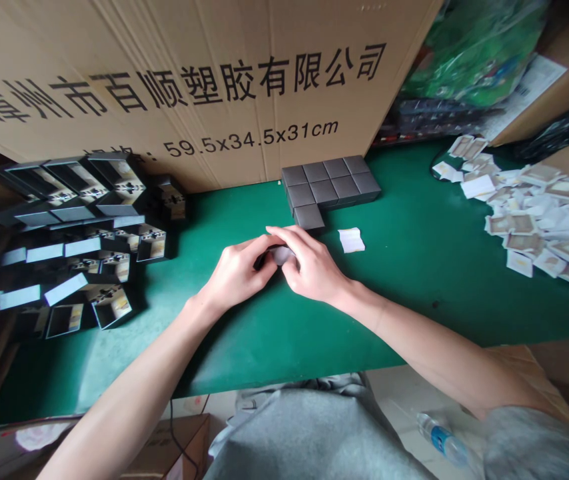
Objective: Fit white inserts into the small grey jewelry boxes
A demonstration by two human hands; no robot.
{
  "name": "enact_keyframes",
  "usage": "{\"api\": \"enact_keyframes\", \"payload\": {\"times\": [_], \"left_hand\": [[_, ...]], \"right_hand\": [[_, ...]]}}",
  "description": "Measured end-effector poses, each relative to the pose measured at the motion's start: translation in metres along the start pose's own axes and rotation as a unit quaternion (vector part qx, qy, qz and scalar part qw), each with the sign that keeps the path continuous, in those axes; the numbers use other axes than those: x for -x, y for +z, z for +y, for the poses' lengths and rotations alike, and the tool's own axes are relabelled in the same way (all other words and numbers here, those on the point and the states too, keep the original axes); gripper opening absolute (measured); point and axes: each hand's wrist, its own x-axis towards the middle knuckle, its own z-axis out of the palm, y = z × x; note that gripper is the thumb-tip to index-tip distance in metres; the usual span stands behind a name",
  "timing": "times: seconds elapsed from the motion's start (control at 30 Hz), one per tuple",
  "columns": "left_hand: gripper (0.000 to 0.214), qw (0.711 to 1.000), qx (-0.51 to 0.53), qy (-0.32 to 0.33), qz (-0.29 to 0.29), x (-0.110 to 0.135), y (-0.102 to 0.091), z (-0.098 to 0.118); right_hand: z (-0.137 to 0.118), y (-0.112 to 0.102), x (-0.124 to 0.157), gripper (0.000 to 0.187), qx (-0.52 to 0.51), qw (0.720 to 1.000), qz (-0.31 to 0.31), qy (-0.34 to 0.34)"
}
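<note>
Both hands meet at the middle of the green-topped counter [414, 280], closed together around one small dark grey square box [278, 254]. The left hand [237, 272] grips the box from its left side with curled fingers, and the right hand [309, 267] covers it from above and the right, fingers laid over its top. Most of the box is hidden between them.

Just beyond the hands, a flat block of matching dark grey closed boxes [329, 183] lies packed edge to edge against a large brown cardboard carton [189, 80] printed with black characters. A small white folded paper slip [351, 240] rests just right of the hands. A heap of open dark box trays [79, 233] fills the left edge of the counter, and a loose pile of white and tan paper slips [539, 213] spreads over the far right.
</note>
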Motion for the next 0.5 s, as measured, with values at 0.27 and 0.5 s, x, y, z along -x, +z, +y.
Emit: {"api": "enact_keyframes", "payload": {"times": [0.27, 0.5], "left_hand": [[0.032, 1.0, 0.001, 0.005, 0.006, 0.0, 0.0006, -0.0003], [0.031, 1.0, 0.004, 0.011, 0.007, -0.0004, 0.0005, -0.0007]], "right_hand": [[0.0, 0.0002, 0.0001, 0.062, 0.0, 1.0, 0.001, 0.0], [0.0007, 0.0006, 0.0002, 0.062, -0.001, 1.0, 0.004, -0.001]]}}
